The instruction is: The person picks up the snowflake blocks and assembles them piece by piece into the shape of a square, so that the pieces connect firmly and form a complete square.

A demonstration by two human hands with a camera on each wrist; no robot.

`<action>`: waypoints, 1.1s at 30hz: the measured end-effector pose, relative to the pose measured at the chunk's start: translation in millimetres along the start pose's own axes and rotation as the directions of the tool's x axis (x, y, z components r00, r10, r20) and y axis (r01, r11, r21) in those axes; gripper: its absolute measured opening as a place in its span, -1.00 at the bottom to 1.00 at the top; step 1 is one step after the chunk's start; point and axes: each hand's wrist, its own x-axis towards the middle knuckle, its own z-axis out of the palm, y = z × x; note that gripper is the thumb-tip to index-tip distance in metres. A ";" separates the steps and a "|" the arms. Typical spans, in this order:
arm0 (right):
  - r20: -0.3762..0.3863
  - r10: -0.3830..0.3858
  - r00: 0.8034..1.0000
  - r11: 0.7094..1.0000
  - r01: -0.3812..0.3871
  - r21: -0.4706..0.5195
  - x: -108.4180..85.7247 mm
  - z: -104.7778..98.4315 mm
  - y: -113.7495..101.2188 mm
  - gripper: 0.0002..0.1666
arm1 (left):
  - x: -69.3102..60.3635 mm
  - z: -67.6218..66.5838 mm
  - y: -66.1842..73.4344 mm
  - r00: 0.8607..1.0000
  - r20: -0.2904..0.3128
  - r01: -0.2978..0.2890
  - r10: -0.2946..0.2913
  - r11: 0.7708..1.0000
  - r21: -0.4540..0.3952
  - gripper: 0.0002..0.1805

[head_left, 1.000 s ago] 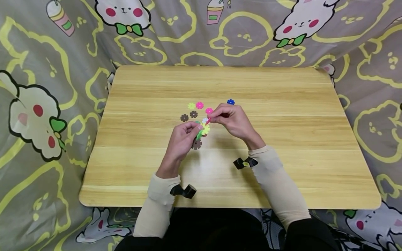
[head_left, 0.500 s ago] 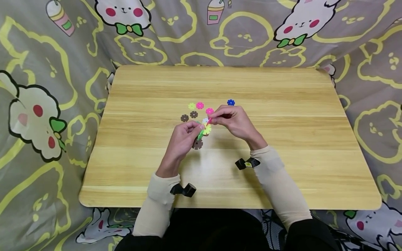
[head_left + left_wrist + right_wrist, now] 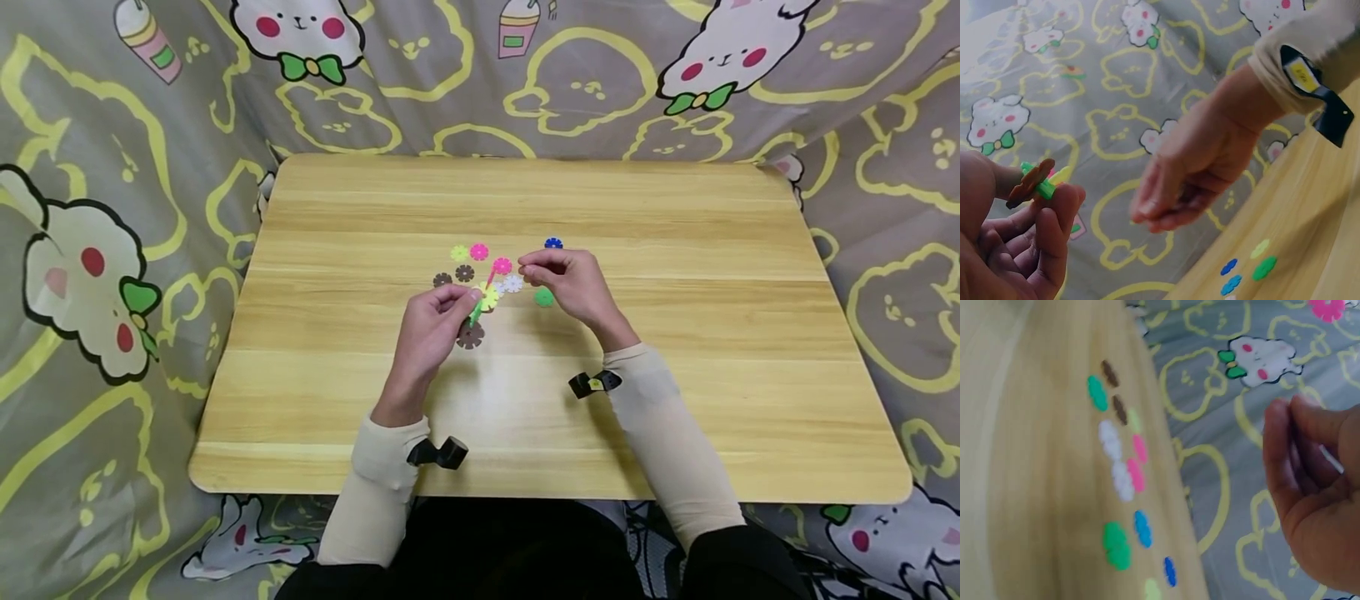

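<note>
My left hand [image 3: 429, 329] pinches a small cluster of joined notched discs between thumb and fingers, above the table. It includes a green disc [image 3: 476, 313], a yellow disc [image 3: 490, 297] and an upright pink disc [image 3: 491, 277]; a brown disc [image 3: 470, 337] shows just below. In the left wrist view, a brown disc [image 3: 1030, 182] crosses a green one [image 3: 1045, 189] at the left hand's fingertips. To the right of the cluster, my right hand [image 3: 576, 282] hovers with loosely bent fingers, apart from it. No disc shows at its fingertips in the right wrist view [image 3: 1319, 494].
Loose discs lie on the wooden table [image 3: 712, 333] beyond and beside the hands: pink [image 3: 478, 252], yellow-green [image 3: 458, 253], brown [image 3: 464, 272], white [image 3: 513, 283], green [image 3: 543, 297] and dark blue [image 3: 553, 243]. Patterned cloth [image 3: 585, 83] surrounds the table's back and sides.
My right hand has let go of the pink disc and moved slightly right, away from the cluster. The pink disc stays on the cluster in my left hand, which has shifted slightly left.
</note>
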 end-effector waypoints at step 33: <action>-0.036 0.268 0.963 0.810 -0.245 -0.533 7.8 4.4 56.7 -0.63 | 1.0 -1.8 -1.0 0.999 -0.044 -0.015 0.015 1.000 0.010 -0.78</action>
